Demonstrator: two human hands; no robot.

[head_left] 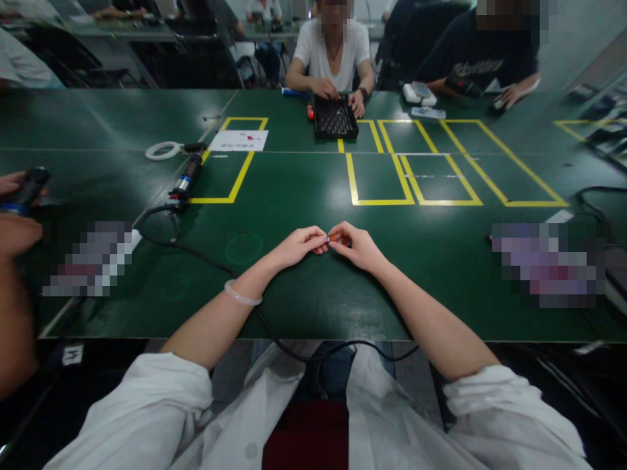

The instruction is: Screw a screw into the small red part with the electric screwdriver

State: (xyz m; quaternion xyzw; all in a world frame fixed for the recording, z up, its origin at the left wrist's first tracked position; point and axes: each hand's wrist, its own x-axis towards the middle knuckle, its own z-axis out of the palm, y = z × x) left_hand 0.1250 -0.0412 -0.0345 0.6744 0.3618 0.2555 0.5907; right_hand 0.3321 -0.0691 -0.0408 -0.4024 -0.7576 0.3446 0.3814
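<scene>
My left hand (300, 245) and my right hand (356, 245) meet fingertip to fingertip just above the green table (304, 189). Both pinch a tiny part (329, 238) with a red and a pale end, held between thumbs and forefingers. The other fingers of each hand are curled in. A pale bangle (241, 295) sits on my left wrist. A black cable (206, 261) runs under my left forearm and off the table's near edge.
An electric screwdriver (189, 175) lies at the left by yellow floor-tape boxes (230, 189), near a white ring (162, 151) and a paper sheet (240, 140). Across the table a person works over a black tray (335, 119). Another person's hands (14, 215) hold a tool at far left.
</scene>
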